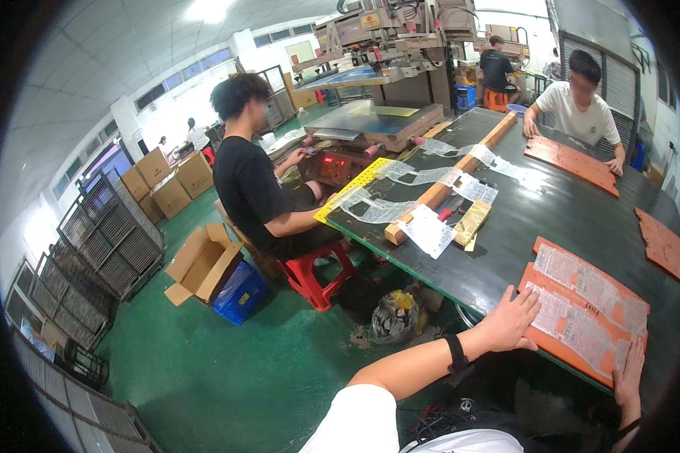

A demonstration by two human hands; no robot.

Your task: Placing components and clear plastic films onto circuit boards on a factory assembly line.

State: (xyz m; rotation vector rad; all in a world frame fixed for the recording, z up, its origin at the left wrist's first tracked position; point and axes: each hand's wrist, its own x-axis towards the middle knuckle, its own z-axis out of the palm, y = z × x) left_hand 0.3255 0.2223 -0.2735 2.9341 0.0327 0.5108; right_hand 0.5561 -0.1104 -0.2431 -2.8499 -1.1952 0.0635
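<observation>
An orange board [549,341] lies at the near right edge of the dark table, with two pale, printed translucent sheets [569,325] flat on it. My left hand [511,320] rests on the board's left edge, its fingers stretched out over the border of the nearer sheet. At the board's lower right corner, my right hand [629,371] lies with its fingers extended along the edge. Neither hand grips anything that I can see. The right palm is partly turned out of sight.
On the dark table [506,226], a wooden bar [449,185] lies across several clear sheets, beside a gold-coloured block [472,222]. Across from me a person [582,102] handles another orange board [573,163]. Another person [253,170] sits left at a press [385,124].
</observation>
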